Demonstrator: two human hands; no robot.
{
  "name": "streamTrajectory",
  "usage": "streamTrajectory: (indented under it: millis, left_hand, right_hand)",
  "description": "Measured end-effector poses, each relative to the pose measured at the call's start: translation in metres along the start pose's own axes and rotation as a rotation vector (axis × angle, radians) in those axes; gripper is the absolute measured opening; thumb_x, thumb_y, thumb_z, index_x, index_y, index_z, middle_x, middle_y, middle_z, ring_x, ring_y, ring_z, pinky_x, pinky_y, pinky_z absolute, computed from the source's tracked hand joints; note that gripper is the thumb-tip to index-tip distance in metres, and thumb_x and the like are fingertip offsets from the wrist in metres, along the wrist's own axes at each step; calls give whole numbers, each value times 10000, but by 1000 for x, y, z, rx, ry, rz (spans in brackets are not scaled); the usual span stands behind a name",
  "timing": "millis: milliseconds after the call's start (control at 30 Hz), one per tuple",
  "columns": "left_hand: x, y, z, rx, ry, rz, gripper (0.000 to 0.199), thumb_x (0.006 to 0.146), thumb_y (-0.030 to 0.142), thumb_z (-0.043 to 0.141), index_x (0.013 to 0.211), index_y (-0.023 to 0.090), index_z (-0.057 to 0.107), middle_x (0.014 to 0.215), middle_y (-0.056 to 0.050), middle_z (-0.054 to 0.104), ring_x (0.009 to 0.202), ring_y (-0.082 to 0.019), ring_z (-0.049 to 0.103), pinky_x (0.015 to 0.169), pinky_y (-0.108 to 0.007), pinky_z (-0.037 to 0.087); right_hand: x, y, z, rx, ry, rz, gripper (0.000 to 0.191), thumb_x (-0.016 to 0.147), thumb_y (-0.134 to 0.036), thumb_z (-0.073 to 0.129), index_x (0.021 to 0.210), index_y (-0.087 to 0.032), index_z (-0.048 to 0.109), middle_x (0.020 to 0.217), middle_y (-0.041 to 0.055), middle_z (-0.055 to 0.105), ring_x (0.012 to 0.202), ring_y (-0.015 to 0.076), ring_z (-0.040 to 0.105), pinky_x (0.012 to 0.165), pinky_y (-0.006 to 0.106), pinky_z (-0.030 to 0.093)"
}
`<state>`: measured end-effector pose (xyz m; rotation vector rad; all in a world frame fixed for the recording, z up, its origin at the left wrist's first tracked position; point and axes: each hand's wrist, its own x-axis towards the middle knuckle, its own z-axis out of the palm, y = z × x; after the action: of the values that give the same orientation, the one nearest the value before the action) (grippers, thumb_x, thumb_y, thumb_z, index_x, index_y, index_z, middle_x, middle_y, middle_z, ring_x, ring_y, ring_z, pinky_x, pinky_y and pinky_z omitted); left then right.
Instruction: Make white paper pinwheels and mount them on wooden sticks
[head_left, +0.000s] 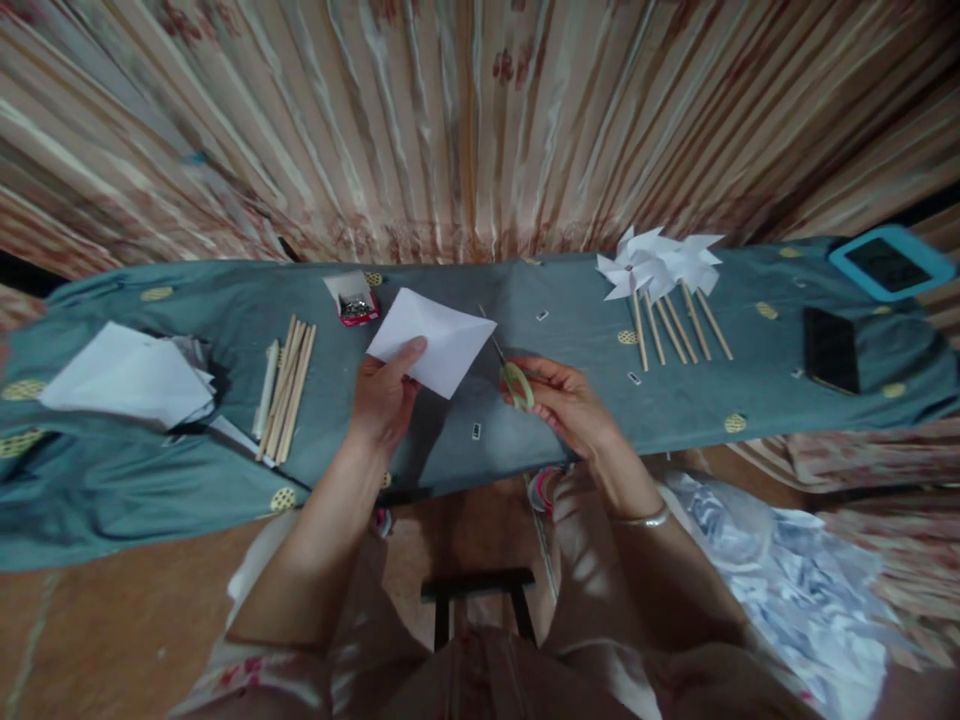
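My left hand [386,395] grips a square white paper sheet [435,335] by its near left edge, thumb on top. The sheet is held above the cloth-covered table, one corner pointing right. In my right hand [562,398] is a pair of scissors [516,384] with yellow-green handles, fingers closed around the loops. The scissor blades point up and left, with their tips close to the sheet's right corner. Whether the blades touch the paper I cannot tell.
Left lie a stack of white paper [120,378] and several wooden sticks [291,395]. A red box of small metal pieces [356,308] stands behind. Finished paper pinwheels [660,265], a black phone [830,348] and a blue-framed tablet [892,262] lie right on the green tablecloth [570,300].
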<state>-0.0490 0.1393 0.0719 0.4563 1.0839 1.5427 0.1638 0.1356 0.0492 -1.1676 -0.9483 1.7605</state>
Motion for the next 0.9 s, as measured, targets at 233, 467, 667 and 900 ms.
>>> streamTrajectory:
  millis: [233, 467, 667, 900]
  left_hand:
    - [6, 21, -4, 3, 80, 103, 310, 734, 211, 803, 1030, 196, 712, 1017, -39, 781, 1114, -244, 699, 870, -287, 598]
    - [6, 24, -9, -14, 89, 87, 340, 802, 238, 757, 1133, 218, 686, 1107, -35, 772, 1173, -256, 674, 831, -291, 608]
    - [6, 13, -8, -32, 82, 67, 174, 774, 243, 782, 929, 211, 708, 1082, -28, 778, 1148, -252, 689, 831, -292, 602]
    - [7, 9, -6, -39, 89, 4, 224, 763, 285, 803, 939, 191, 700, 988, -34, 790, 996, -244, 744, 712, -267, 595]
  right_hand:
    - [-14, 22, 44, 135, -147, 39, 548, 632, -532, 878, 1059, -239, 698, 892, 31, 756, 744, 154, 680, 629, 258, 521]
    - [-25, 36, 70, 0, -346, -23, 608, 681, -588, 829, 1154, -238, 676, 936, 32, 707, 797, 143, 628, 695, 261, 511]
    - [-17, 41, 71, -157, -350, -43, 558, 705, -519, 808, 1174, -246, 678, 893, 2, 687, 777, 132, 623, 696, 256, 504]
    - [-14, 39, 69, -206, -346, -62, 546, 720, -514, 789, 1178, -234, 694, 794, -12, 658, 685, 118, 561, 611, 237, 468]
